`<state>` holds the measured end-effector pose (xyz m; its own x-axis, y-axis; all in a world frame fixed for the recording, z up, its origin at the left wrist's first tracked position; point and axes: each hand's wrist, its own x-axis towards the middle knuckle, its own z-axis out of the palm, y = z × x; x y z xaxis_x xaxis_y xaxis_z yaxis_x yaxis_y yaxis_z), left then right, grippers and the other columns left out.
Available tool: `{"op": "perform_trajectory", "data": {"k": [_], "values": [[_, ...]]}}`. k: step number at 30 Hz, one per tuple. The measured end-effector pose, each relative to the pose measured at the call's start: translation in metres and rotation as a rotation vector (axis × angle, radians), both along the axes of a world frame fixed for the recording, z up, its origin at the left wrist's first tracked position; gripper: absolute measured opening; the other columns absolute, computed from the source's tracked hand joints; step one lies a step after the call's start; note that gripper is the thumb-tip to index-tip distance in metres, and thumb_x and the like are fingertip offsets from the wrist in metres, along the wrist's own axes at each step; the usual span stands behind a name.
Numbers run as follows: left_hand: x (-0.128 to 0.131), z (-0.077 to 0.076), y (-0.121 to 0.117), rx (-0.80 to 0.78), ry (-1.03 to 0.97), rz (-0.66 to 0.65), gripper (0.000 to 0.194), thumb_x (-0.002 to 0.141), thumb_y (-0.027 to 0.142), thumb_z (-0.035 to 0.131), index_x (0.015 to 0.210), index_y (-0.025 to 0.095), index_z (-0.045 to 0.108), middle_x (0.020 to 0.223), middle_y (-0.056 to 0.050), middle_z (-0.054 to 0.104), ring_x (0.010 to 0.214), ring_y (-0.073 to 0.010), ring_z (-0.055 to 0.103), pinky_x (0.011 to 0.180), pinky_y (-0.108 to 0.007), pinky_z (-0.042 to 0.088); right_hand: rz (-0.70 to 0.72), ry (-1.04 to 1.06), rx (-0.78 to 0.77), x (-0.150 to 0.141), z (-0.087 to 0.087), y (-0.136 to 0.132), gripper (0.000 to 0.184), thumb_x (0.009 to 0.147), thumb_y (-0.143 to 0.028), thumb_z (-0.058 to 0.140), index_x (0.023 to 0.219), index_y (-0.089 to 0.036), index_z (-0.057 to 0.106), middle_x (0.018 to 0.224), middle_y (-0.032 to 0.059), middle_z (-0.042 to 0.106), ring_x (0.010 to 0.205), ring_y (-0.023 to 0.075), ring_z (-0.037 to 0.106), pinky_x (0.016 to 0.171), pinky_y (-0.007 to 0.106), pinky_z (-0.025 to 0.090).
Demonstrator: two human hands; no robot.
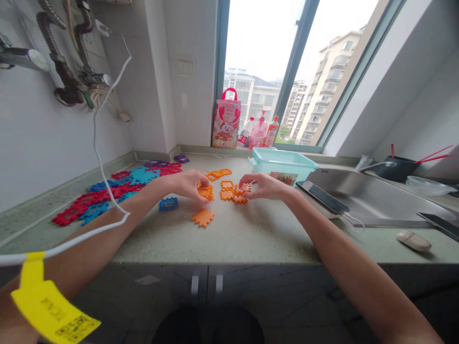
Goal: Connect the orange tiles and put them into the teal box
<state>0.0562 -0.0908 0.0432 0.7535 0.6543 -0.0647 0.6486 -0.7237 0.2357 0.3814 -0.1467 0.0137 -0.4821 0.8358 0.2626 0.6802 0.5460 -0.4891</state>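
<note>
Orange interlocking puzzle tiles lie in the middle of the counter (251, 234). My left hand (186, 184) grips an orange tile (206, 192) between thumb and fingers. My right hand (263, 186) pinches another orange tile (241, 192) joined to neighbouring orange pieces. One loose orange tile (203, 217) rests nearer to me, and a blue tile (168, 204) sits just below my left wrist. More orange tiles (217, 174) lie behind my hands.
Red, blue and purple tiles (114, 191) are spread along the left wall. A teal plastic box (283, 165) stands behind my right hand, a phone (324, 197) on the sink edge (373, 200). A white cable (100, 157) hangs across the left. Bottles and a bag stand on the windowsill.
</note>
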Motion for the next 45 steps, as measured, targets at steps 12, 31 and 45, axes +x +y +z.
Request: {"op": "perform_trajectory", "data": {"k": [12, 31, 45], "values": [[0.004, 0.007, -0.021, -0.222, 0.173, -0.100, 0.072, 0.061, 0.055, 0.089, 0.127, 0.029, 0.075, 0.120, -0.003, 0.075, 0.104, -0.0268, 0.067, 0.081, -0.028, 0.047, 0.045, -0.030, -0.108, 0.002, -0.014, 0.009, 0.035, 0.080, -0.035, 0.082, 0.111, -0.022, 0.074, 0.110, 0.0044, 0.077, 0.102, 0.0241, 0.069, 0.094, 0.036, 0.053], [-0.003, 0.007, -0.007, -0.156, 0.098, -0.001, 0.069, 0.056, 0.058, 0.087, 0.115, 0.023, 0.078, 0.099, -0.002, 0.074, 0.084, -0.0224, 0.062, 0.069, -0.027, 0.041, -0.063, -0.153, -0.146, 0.002, -0.002, 0.001, 0.035, 0.074, -0.035, 0.082, 0.105, -0.025, 0.070, 0.077, -0.0029, 0.068, 0.069, 0.0187, 0.061, 0.062, 0.029, 0.043], [-0.016, -0.008, 0.034, -0.091, -0.103, 0.176, 0.080, 0.062, 0.065, 0.085, 0.126, 0.018, 0.074, 0.102, -0.006, 0.074, 0.084, -0.0238, 0.066, 0.069, -0.030, 0.045, 0.039, -0.013, 0.103, -0.044, -0.035, 0.025, 0.030, 0.081, -0.033, 0.077, 0.106, -0.023, 0.065, 0.106, 0.0038, 0.074, 0.092, 0.0207, 0.066, 0.086, 0.034, 0.050]]}}
